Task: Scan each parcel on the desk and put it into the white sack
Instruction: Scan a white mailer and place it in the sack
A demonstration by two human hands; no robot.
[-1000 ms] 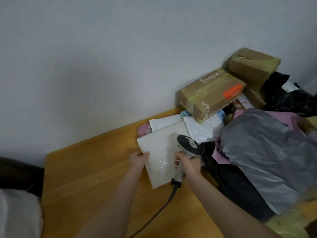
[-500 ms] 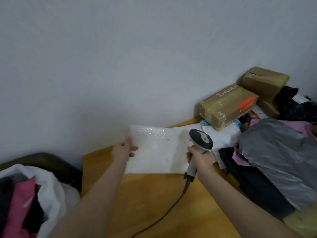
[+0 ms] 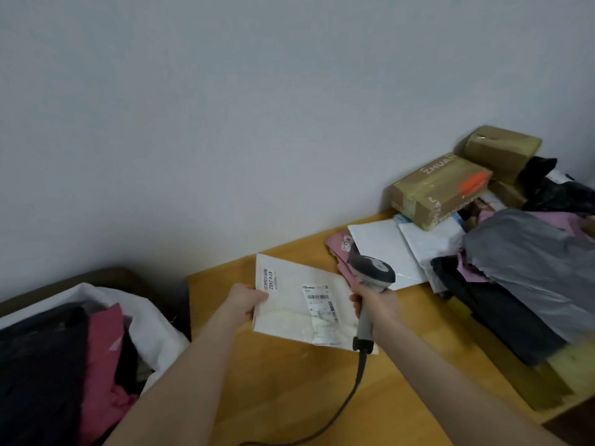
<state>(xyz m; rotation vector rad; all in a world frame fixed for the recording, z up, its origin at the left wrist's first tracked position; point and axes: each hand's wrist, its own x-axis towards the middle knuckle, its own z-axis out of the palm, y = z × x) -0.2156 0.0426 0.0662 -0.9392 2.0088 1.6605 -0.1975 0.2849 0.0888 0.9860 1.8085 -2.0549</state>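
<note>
Facing label-up, the white padded parcel [image 3: 289, 317] is pinched at its left edge by the left hand [image 3: 246, 304] over the wooden bench [image 3: 289, 387], long axis running left to right. The corded scanner [image 3: 373, 273] is gripped by the right hand [image 3: 375, 305] at the parcel's right edge; the crumpled white sack [image 3: 157, 333] is seen beyond the bench's left edge.

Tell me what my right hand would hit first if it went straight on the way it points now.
Probably the white envelope that the left hand holds: the right hand, gripping the scanner, points up-left at its right edge. Depth is unclear, so it might pass just above it.
</note>
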